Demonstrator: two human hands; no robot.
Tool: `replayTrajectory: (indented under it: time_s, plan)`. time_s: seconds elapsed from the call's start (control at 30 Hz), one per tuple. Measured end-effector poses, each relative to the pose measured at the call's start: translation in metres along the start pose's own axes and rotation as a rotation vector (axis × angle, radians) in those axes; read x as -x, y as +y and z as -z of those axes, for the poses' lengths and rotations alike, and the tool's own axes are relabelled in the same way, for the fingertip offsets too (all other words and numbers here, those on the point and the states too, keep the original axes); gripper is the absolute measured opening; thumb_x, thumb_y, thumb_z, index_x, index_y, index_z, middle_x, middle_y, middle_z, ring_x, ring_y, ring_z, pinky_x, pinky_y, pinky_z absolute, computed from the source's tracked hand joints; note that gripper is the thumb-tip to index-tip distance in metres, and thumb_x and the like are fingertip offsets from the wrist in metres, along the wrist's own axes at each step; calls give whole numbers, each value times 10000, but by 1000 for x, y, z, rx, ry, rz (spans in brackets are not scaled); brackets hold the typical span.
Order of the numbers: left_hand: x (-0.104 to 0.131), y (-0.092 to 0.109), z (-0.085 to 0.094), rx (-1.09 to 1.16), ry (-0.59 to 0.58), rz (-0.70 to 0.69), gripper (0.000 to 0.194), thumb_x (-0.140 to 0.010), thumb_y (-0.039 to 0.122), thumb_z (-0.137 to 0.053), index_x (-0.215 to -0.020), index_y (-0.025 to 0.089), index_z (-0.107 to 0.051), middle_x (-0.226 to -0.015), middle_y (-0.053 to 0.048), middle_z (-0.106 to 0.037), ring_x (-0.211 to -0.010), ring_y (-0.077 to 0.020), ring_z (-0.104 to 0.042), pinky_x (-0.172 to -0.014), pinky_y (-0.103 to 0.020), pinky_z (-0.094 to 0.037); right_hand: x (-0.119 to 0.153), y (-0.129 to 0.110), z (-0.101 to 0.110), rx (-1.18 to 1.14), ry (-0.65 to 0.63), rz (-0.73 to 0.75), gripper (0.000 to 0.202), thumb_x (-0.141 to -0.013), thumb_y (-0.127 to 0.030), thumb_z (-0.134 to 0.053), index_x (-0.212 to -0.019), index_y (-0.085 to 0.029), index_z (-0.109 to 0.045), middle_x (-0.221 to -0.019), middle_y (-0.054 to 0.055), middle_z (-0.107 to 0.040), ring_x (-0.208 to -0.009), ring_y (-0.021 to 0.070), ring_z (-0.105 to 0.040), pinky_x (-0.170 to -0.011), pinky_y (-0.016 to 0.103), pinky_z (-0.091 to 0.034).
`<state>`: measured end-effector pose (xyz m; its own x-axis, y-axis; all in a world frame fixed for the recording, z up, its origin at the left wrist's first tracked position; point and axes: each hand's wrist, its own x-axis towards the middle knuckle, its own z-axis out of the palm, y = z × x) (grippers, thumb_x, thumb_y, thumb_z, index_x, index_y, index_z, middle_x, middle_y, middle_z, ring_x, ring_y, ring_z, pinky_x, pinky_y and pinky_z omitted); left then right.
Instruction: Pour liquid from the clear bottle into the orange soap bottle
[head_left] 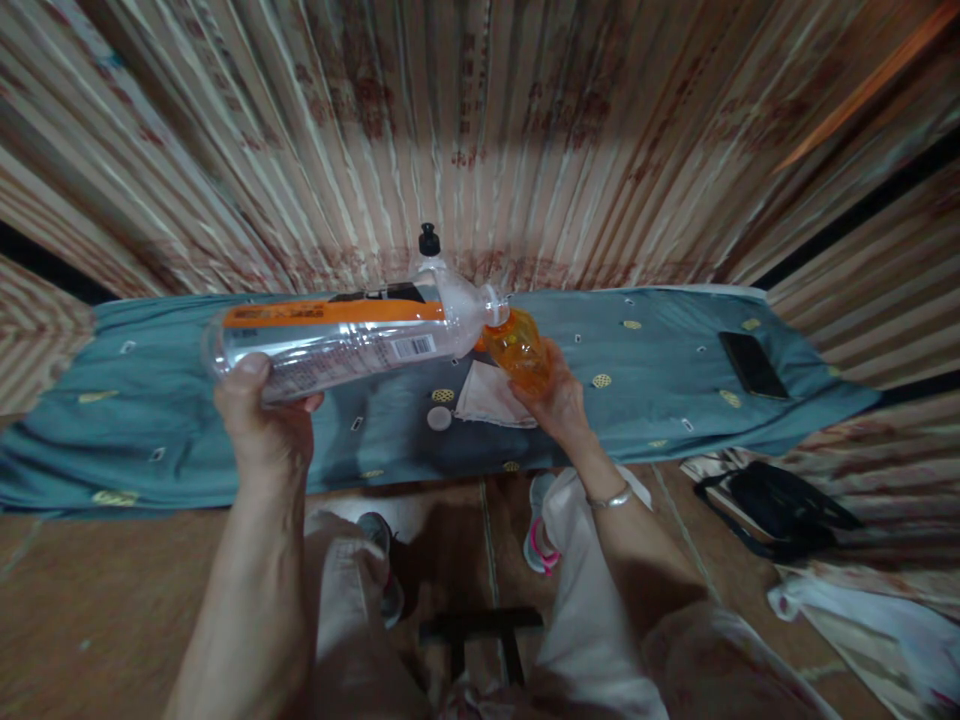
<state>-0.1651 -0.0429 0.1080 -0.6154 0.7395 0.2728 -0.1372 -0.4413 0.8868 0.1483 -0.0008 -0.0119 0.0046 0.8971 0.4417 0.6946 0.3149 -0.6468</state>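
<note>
My left hand [266,415] grips the base end of a large clear bottle [337,345] with an orange label, tipped on its side, its open neck pointing right. At that neck is the top of a small orange bottle [523,352], which my right hand [556,395] holds at a tilt. Behind the clear bottle stands another bottle with a black cap [429,240], mostly hidden. A white folded cloth [491,395] and a round white cap [439,418] lie below the bottles on the teal cloth covering the table [405,440].
On the right of the table lies a black phone [752,364]. A black bag [787,500] and a white plastic bag [892,630] are at the lower right. Patterned curtains [480,130] hang behind. Below are my legs and a dark stool [480,625].
</note>
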Motion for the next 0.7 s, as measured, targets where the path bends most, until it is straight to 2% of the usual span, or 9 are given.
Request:
replayTrajectory:
  time_s: [0.27, 0.47, 0.6, 0.7]
  plan:
    - [-1, -2, 2, 18, 0, 0, 634, -529, 506, -742, -1095, 225, -686, -773, -9, -547, -627, -145, -422, -498, -217, -195, 1, 2, -2, 11, 11, -22, 845, -789, -375, -834, -1530, -154, -495, -1425, 206, -733, -1269, 361, -744, -1071, 518, -634]
    - [-1, -4, 3, 53, 30, 11, 612, -525, 464, -732, -1090, 232, -695, -752, 6, -537, -576, -129, -421, -430, -203, -169, 0, -2, -2, 8, 26, -12, 796, -796, -358, -805, -1511, -174, -508, -1428, 192, -737, -1291, 355, -738, -1100, 519, -619]
    - [-1, -5, 4, 69, 17, 9, 631, -534, 449, -770, -1123, 238, -686, -809, -11, -576, -590, -136, -460, -416, -202, -205, 1, -3, -3, -8, 35, -9, 787, -771, -366, -816, -1480, -167, -538, -1392, 187, -761, -1244, 358, -761, -1060, 506, -642]
    - [-1, -6, 6, 93, 0, 2, 649, -559, 449, -793, -1166, 249, -677, -772, 5, -575, -557, -129, -452, -414, -199, -190, 1, -5, -1, -15, 36, 9, 699, -790, -359, -797, -1431, -176, -586, -1365, 177, -776, -1204, 348, -774, -1009, 474, -664]
